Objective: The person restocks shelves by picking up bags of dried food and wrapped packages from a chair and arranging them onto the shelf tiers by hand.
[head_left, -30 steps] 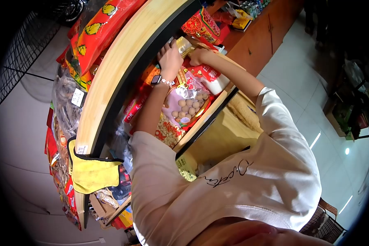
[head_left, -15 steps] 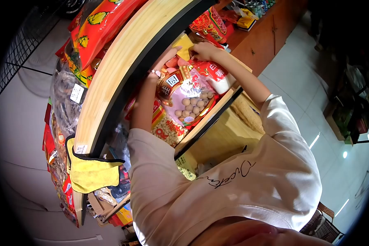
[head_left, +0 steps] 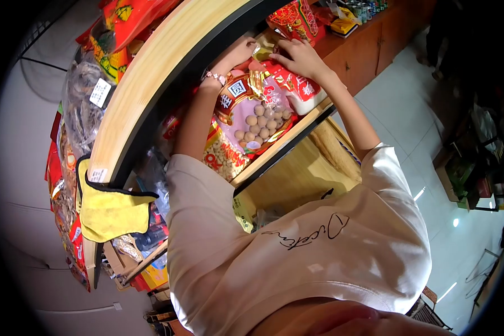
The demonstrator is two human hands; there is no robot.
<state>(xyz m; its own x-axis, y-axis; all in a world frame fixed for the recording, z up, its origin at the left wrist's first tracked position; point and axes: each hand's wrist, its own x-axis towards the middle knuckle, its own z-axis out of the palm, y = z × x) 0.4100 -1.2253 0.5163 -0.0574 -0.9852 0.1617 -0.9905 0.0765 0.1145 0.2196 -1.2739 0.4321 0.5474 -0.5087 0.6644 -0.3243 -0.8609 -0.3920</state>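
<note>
"At the far end of the shelf (head_left: 280, 144), what do we have?"

"We have one yellow packet (head_left: 267, 42), between our left hand (head_left: 239, 54) and our right hand (head_left: 301, 59). The left fingers are softly curled beside it; on the right, the thumb stands apart from the fingers. Whether either hand truly grips it, we cannot tell."

"How do we think it handles?"

"Probably light and rather soft, with a slippery wrapping. We judge it is better held by both sides than by one corner."

"And the count of the others?"

"Near it, one red-and-white bag (head_left: 298, 85), one pink bag of round brown pieces (head_left: 259, 124) and one bag of peanuts (head_left: 224, 161). The round pieces are more than a dozen; exactly, we cannot say. We also count one yellow cloth (head_left: 115, 215), hanging on the wooden edge."
</note>
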